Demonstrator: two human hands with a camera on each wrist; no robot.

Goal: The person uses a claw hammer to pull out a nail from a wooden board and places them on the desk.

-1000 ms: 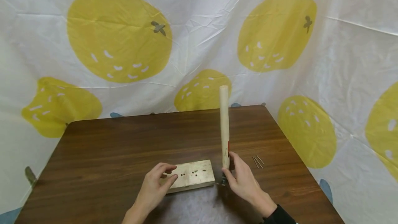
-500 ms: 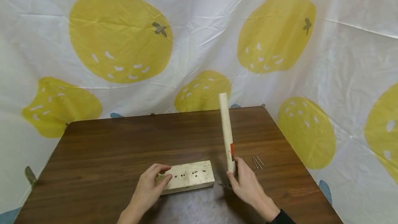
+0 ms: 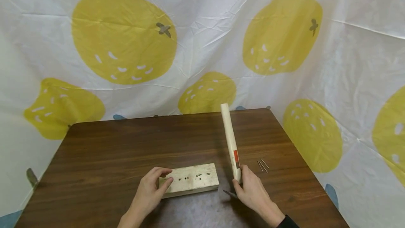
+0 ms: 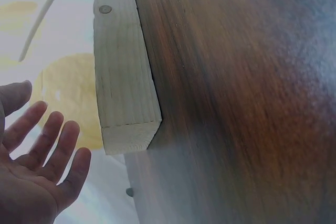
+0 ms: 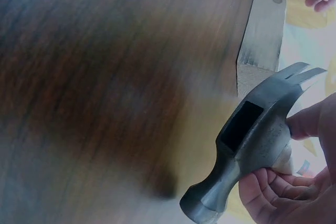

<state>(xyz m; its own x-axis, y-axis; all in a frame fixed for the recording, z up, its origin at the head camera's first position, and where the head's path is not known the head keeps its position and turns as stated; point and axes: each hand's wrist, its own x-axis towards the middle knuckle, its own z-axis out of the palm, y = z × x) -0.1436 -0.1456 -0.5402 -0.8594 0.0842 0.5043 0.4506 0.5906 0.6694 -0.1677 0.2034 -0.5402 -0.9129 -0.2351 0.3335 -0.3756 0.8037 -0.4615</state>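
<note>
My right hand (image 3: 253,189) grips a claw hammer (image 5: 252,135) by the wooden handle (image 3: 231,141), close under the metal head. The handle points up and away, leaning slightly left, and the head hangs low near the tabletop. In the right wrist view the claw shows beyond my thumb and the striking face at the lower middle. My left hand (image 3: 150,189) hovers at the left end of a pale wooden block (image 3: 193,182), thumb and fingers apart with nothing between them. Several small dark holes or marks dot the top of the block. In the left wrist view my fingers (image 4: 58,150) stand apart from it.
Several loose nails (image 3: 262,165) lie on the brown wooden table (image 3: 133,147), to the right of the hammer. A white curtain (image 3: 202,38) printed with yellow fruit hangs behind the table and along its sides.
The hammer's handle has tipped and sunk lower, and my right hand has shifted slightly right and down with it. My left hand has drawn back a little to the left. The block stays put.
</note>
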